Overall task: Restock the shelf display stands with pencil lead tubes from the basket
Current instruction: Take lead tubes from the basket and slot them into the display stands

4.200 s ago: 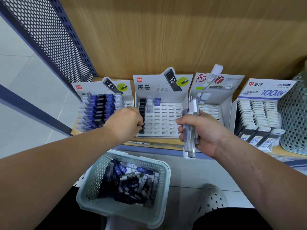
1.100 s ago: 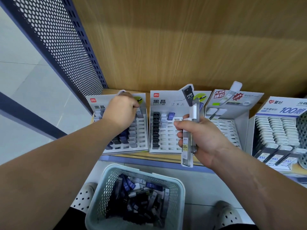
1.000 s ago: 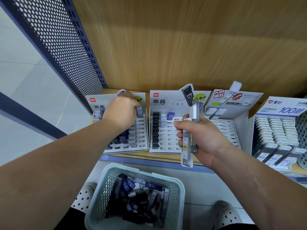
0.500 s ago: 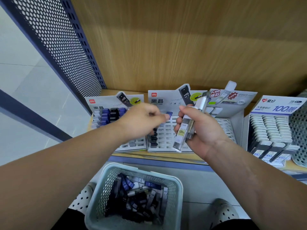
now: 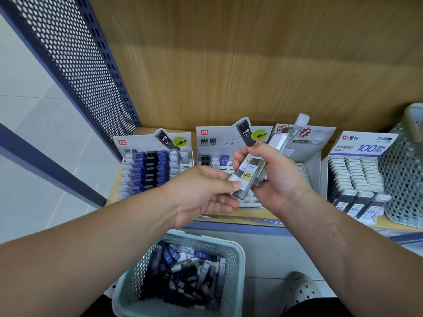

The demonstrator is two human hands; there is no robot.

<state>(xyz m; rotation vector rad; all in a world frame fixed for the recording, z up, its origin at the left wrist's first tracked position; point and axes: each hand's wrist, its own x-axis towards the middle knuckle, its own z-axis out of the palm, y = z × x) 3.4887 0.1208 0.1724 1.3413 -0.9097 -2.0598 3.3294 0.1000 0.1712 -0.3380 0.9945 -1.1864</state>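
The hands hide most of the middle display stand (image 5: 217, 140), and the overlapping lead tubes (image 5: 248, 173) cannot be counted. They sit at frame centre, slanting from 7 to 1 o'clock with white caps uppermost. The right hand (image 5: 278, 179) has its fingers (image 5: 258, 152) curled round them. The left hand (image 5: 201, 193), a second ago at the left display stand (image 5: 158, 143), now pinches their lower end. The basket (image 5: 239, 282) sits at 6 o'clock.

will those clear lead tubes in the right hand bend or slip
Probably stiff: the lead tubes look like hard clear plastic with flat sides, so unlikely to roll. Smooth walls may slip; several sit bundled in the right hand.
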